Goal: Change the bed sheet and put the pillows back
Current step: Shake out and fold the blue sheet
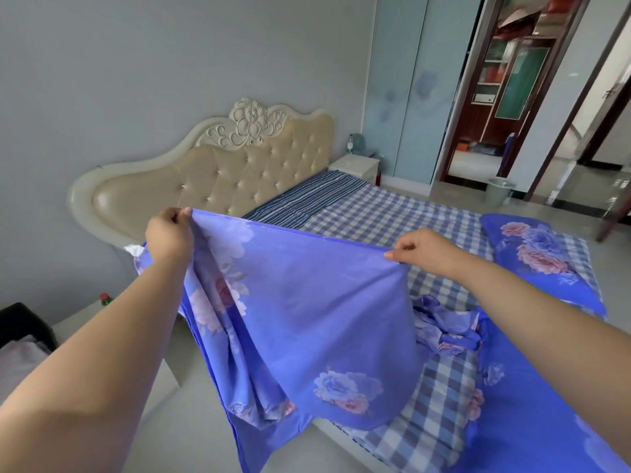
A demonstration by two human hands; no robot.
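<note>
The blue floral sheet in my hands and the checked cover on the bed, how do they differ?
The blue floral sheet is bright blue with pink and blue flowers; the checked cover is blue-and-white plaid. The floral sheet hangs bunched, its top edge pinched by the left hand and the right hand; the checked cover lies flat across the bed. Part of the floral sheet drapes off the bedside, while the checked cover stays on top. Both are bedding cloth.

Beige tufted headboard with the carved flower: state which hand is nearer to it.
Left. The left hand pinches the blue floral sheet's edge just in front of the beige tufted headboard. The right hand pinches the same edge farther out, over the checked mattress cover.
</note>
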